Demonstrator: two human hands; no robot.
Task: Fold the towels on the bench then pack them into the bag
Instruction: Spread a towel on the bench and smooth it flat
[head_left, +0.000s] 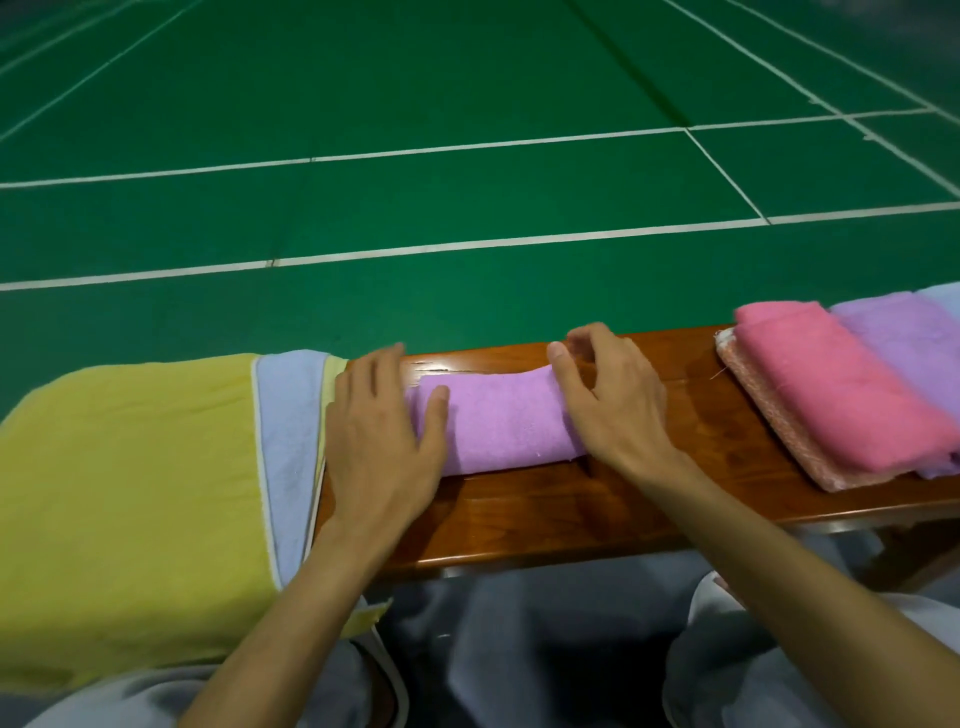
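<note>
While left hand (384, 431) presses, right hand (613, 400) pinches towel (498, 421).

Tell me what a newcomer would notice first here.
Two hands work at centre: the left hand lies flat on a purple towel on the bench, and the right hand arches over its other end. At left, yellow fabric covers the bench end. At right, a pink towel tops a folded stack, with a green court behind.

Bare forearms (270, 623); seemingly grey trousers (519, 649) (blurred).
</note>
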